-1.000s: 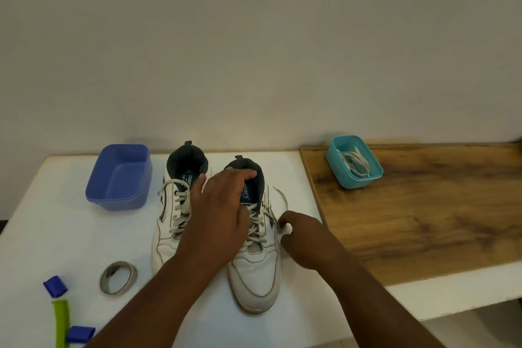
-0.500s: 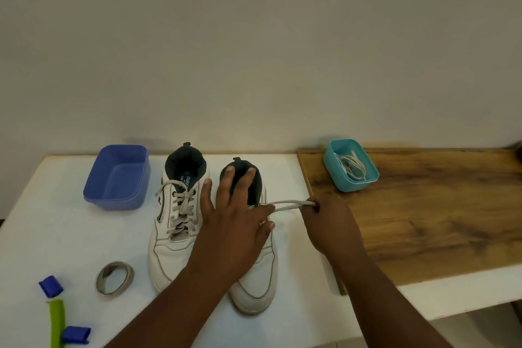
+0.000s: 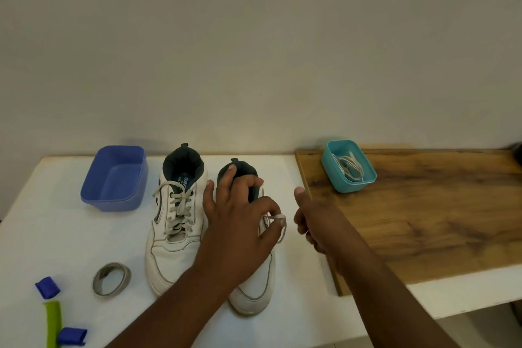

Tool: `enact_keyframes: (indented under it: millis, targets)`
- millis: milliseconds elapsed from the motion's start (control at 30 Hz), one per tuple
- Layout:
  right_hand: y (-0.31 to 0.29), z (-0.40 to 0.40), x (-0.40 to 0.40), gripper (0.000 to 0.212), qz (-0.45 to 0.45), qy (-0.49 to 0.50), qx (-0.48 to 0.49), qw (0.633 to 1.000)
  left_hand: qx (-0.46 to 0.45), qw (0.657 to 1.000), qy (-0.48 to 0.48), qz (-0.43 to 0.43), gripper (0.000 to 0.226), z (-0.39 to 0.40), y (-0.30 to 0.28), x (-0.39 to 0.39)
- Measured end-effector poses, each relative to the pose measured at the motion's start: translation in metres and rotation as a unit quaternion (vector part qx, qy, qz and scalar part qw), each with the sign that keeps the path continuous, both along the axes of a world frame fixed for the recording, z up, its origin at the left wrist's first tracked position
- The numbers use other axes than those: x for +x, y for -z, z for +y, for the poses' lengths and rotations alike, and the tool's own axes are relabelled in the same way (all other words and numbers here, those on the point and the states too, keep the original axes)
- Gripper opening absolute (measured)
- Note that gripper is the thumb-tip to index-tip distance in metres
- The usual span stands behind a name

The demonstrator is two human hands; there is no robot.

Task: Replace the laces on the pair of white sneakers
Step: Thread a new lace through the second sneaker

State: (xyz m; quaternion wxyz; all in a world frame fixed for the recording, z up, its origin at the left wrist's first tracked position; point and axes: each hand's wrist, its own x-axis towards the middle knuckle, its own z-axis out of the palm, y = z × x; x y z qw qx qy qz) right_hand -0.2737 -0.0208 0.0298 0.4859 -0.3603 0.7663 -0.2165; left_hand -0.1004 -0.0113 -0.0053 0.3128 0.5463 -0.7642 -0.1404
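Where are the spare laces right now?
In the head view, the spare laces lie coiled inside the teal tub at the back left corner of the wooden board, right of both sneakers.

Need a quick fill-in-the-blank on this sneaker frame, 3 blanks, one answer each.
1. The spare laces lie in the ____ tub.
2. The left hand rests on the sneaker on the person's ____ side.
3. The teal tub stands on the ____ board.

Missing words: teal; right; wooden
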Motion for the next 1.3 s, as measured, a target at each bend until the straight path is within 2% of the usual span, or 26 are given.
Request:
enact_keyframes:
  millis: [67,133,267,367,433,567,633,700,800,900,967,1000,1033,1100,1133,1200,1300]
  targets:
    - [-0.008,0.003,0.003,0.075,-0.086,-0.029,0.061,0.994,-0.005,0.999,0.017,0.037,0.016,0.000,-0.005,0.000]
    - [-0.012,0.005,0.005,0.069,-0.170,-0.011,0.081,0.982,-0.016,0.997,0.037,0.061,0.014,0.002,-0.009,0.000]
    - [-0.010,0.003,0.006,0.031,-0.306,0.103,-0.006,0.946,-0.024,0.996,0.066,0.050,0.013,0.005,-0.008,0.001]
    - [-0.014,0.000,0.004,0.029,-0.390,0.129,-0.038,0.911,-0.014,0.997,0.063,0.045,0.017,0.004,-0.004,0.004]
    - [-0.017,0.000,0.006,0.034,-0.401,0.112,-0.047,0.908,-0.012,0.997,0.054,0.046,0.020,0.002,-0.003,0.006]
    - [-0.014,0.000,0.014,0.029,-0.373,0.067,-0.125,0.917,0.001,0.998,0.045,0.046,0.041,0.000,-0.010,0.010]
    - [-0.013,0.000,0.017,0.021,-0.320,0.015,-0.164,0.933,0.008,0.995,-0.002,0.096,0.037,-0.006,-0.018,0.017]
    - [-0.014,0.003,0.022,0.021,-0.274,-0.063,-0.188,0.941,0.012,0.992,-0.021,0.125,0.037,-0.014,-0.020,0.029]
    - [-0.017,0.007,0.029,0.023,-0.288,-0.110,-0.182,0.934,0.025,0.998,0.027,0.059,0.037,-0.020,-0.009,0.044]
    - [-0.013,0.003,0.032,0.028,-0.272,-0.103,-0.190,0.938,0.044,0.997,0.037,0.059,0.041,-0.017,-0.005,0.046]
    - [-0.008,0.001,0.035,0.028,-0.213,-0.106,-0.232,0.943,0.036,0.998,0.026,0.053,0.039,-0.015,-0.009,0.047]
    - [-0.006,0.002,0.037,0.027,-0.144,-0.130,-0.279,0.941,0.028,0.999,0.019,0.042,0.037,-0.015,-0.010,0.049]
    - [-0.004,0.003,0.039,0.025,-0.061,-0.168,-0.332,0.926,0.025,0.999,0.012,0.032,0.035,-0.015,-0.010,0.051]
    - [0.003,0.005,0.043,0.031,0.061,-0.260,-0.410,0.872,0.028,0.999,0.008,0.027,0.038,-0.016,-0.012,0.053]
    - [0.005,0.006,0.045,0.033,0.087,-0.290,-0.426,0.853,0.025,0.999,0.009,0.036,0.042,-0.016,-0.011,0.054]
    - [0.008,0.004,0.046,0.029,0.103,-0.295,-0.444,0.840,0.019,0.998,0.007,0.051,0.047,-0.016,-0.011,0.055]
    - [0.008,-0.001,0.044,0.023,0.121,-0.256,-0.480,0.830,0.094,0.986,-0.008,0.139,0.036,-0.014,-0.015,0.058]
